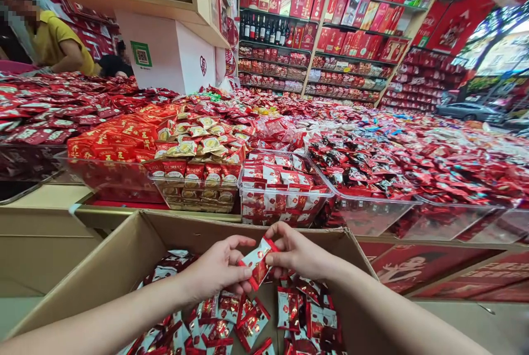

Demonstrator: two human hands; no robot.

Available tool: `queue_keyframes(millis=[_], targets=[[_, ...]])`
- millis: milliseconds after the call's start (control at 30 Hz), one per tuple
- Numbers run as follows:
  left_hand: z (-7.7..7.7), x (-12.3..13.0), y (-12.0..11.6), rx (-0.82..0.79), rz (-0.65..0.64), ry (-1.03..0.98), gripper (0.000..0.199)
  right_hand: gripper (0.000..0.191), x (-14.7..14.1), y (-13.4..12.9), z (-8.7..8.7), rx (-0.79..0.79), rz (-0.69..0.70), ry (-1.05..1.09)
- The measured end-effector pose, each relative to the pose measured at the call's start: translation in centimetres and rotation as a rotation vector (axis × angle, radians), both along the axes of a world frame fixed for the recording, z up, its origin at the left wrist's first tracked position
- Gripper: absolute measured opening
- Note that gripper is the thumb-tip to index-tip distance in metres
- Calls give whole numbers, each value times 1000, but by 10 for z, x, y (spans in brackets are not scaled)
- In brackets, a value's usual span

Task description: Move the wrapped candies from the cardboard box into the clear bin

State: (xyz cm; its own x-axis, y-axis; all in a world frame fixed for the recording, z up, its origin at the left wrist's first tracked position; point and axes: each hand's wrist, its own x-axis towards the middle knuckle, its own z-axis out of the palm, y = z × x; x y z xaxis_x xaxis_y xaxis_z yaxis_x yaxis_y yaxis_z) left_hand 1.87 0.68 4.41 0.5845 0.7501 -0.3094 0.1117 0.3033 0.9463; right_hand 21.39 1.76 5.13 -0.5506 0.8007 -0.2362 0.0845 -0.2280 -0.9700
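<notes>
A red and white candy packet (258,262) is held between my two hands, above an open cardboard box (119,247). My left hand (225,267) pinches its lower left end between thumb and fingers. On the upper right end, my right hand (291,250) has its thumb on top and its fingers curled behind. Many matching packets (253,323) lie loose in the box below, with some brown cardboard bottom showing between them.
Behind the box, clear bins hold red and white packets (285,178), durian packets (198,170) and red packets (119,140). A person in a yellow shirt (68,41) is at the far left. Stocked shelves (289,19) stand at the back.
</notes>
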Motion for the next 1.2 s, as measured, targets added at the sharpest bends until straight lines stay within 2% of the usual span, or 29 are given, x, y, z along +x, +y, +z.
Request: queue_keyframes(millis=[167,400,500,600,700,867,1033,1200], targets=[[8,3,-1,5,10,2,50,41,3,1,1,18,49,26],[-3,5,-8,85,-35,56,31,27,1,-5,2,115,113,-145],[-6,7,-13,106,-37,104,29,29,-3,-8,0,178,89,-193],[-7,8,-13,57,38,118,36,30,-6,-10,-4,183,90,-198],[-3,7,-11,60,127,99,45,29,-9,-11,-4,156,78,-166],[7,7,-8,43,184,17,49,29,-11,-10,4,68,24,-101],[14,9,-11,3,173,-46,44,29,-9,-11,9,100,-5,-118],[15,8,-13,42,128,-35,39,30,-7,-10,3,179,-44,-154]])
